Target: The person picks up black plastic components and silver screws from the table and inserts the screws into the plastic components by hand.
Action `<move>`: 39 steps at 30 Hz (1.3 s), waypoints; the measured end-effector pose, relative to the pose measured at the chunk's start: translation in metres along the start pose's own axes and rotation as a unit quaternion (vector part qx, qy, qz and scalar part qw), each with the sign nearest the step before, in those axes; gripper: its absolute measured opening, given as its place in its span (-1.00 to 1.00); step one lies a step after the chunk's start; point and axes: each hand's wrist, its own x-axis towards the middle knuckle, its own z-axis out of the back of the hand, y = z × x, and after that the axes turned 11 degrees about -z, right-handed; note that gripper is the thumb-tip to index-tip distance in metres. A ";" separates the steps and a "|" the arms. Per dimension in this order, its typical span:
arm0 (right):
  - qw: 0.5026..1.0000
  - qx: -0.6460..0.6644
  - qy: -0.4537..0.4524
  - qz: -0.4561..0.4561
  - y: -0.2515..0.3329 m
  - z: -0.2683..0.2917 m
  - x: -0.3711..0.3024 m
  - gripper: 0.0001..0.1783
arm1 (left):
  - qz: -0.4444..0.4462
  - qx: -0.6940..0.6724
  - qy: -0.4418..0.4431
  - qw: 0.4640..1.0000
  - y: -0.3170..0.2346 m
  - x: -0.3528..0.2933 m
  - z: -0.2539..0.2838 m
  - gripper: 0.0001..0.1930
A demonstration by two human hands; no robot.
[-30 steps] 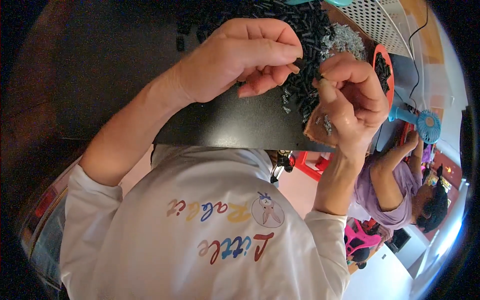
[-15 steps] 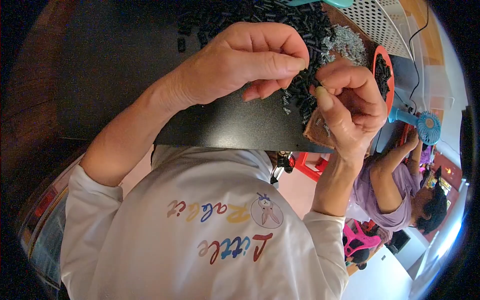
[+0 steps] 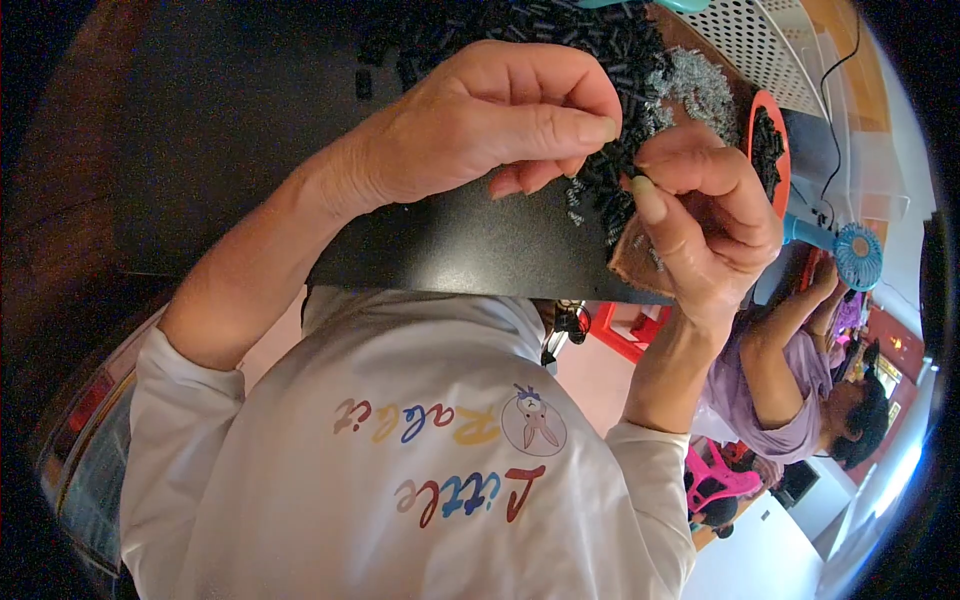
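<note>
My left hand is raised over the dark table, thumb pressed to the fingers. What it holds, if anything, is hidden. Just to its right, my right hand pinches with thumb and forefinger; a tiny dark bit shows at the tips, too small to name. The two hands are close but apart. Behind and below them spreads a heap of small black cylindrical pieces. Beside it lies a pile of small silver metal pieces, spring-like in look, with a few loose ones near the fingers.
An orange-red bowl with black pieces stands at the right. Beyond it are a white perforated basket and a small blue fan. A brown board or tray lies under my right hand. Another person in a purple top sits at the right.
Both hands have shifted very slightly, the right a little to the right. Their pinched grips look the same.
</note>
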 end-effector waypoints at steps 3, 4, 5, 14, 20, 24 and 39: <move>1.000 -0.015 0.000 -0.014 0.003 0.000 0.001 -0.84 | 0.008 0.004 -0.001 1.000 -0.002 0.000 0.000 -0.84; 1.000 -0.024 0.000 0.005 0.003 0.000 0.002 -0.84 | 0.007 0.005 -0.001 1.000 -0.003 0.000 0.000 -0.84; 0.999 -0.031 0.002 0.021 0.003 -0.001 0.000 -0.84 | 0.008 0.004 -0.004 1.000 -0.002 -0.003 -0.002 -0.84; 0.999 -0.023 0.002 0.028 0.004 -0.008 -0.007 -0.84 | 0.015 -0.009 -0.021 1.000 -0.004 -0.013 -0.008 -0.82; 0.994 -0.042 -0.029 0.093 -0.001 -0.013 -0.005 -0.81 | 0.018 -0.035 -0.024 0.999 -0.005 -0.012 -0.008 -0.80; 0.988 -0.081 -0.056 0.117 -0.001 -0.016 -0.005 -0.79 | 0.023 -0.039 -0.033 0.998 -0.005 -0.009 -0.008 -0.79; 0.973 -0.205 -0.072 0.078 0.020 -0.020 -0.005 -0.84 | 0.015 -0.028 -0.035 0.999 -0.007 -0.007 -0.008 -0.79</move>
